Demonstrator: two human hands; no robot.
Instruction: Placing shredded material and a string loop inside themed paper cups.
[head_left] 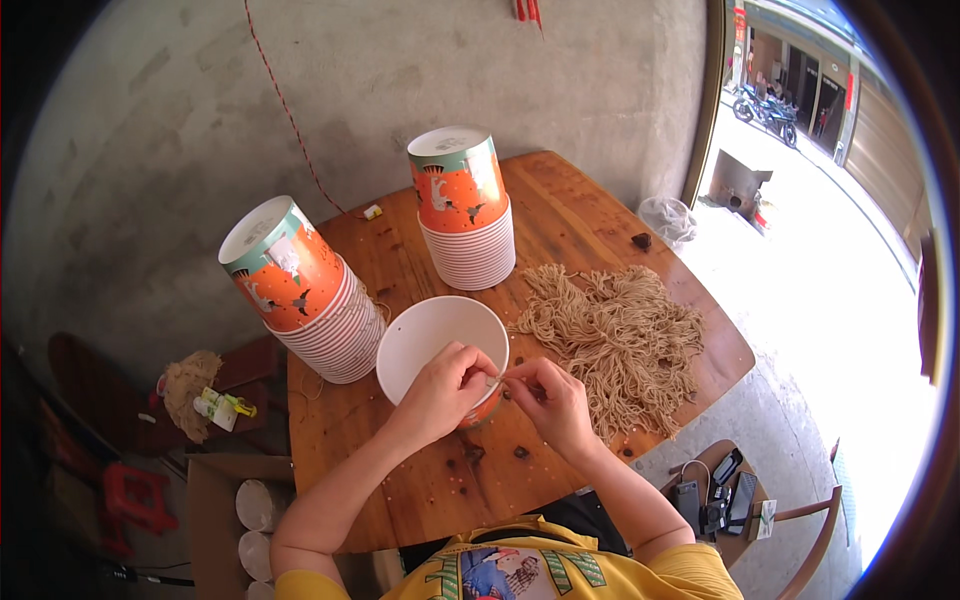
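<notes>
Spreading across most of the view, the round wooden table carries everything in play, and going down in size from it: a loose heap of tan string pieces lies to the person's right, two upside-down stacks of orange printed paper buckets stand behind, the left stack leaning and the far stack upright, and a single open paper bucket, white inside, sits just in front of the person, between the stacks and the table's near edge. The left hand rests over the bucket's near rim, fingers curled onto it, and the right hand is just beside it, thumb and forefinger pinched together on a short string that runs to the rim where the left fingers meet it. Both grips look closed, the left on the rim and string end, the right on the string, though the exact fingertip contact is too small to make out. The step in hand seems to be fixing a string handle to the bucket's rim, at the near side. The next move likely calls for steady tension from the right hand while the left keeps the rim from turning; whether a hole in the wall is there cannot be told. A few small dark bits lie on the wood near the hands.
</notes>
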